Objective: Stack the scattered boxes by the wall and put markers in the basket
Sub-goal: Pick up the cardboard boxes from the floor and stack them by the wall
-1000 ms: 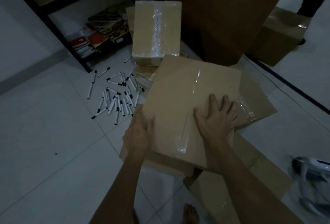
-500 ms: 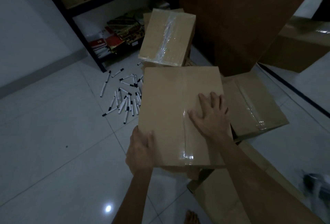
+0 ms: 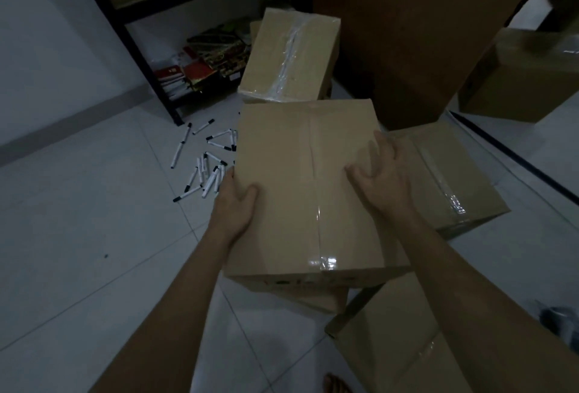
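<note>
We are gripping a taped cardboard box [image 3: 300, 186] with our left hand [image 3: 233, 204] on its left edge and our right hand [image 3: 380, 178] curling over its right side. White markers [image 3: 203, 162] are lying scattered on the tiled floor [image 3: 78, 236] just left of it, near a dark shelf [image 3: 150, 85].

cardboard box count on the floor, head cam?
5, maybe more hidden: one gripped by left hand and right hand, held box; one under it; taped box by the shelf; one right; one nearest. Another sits far right.
</note>
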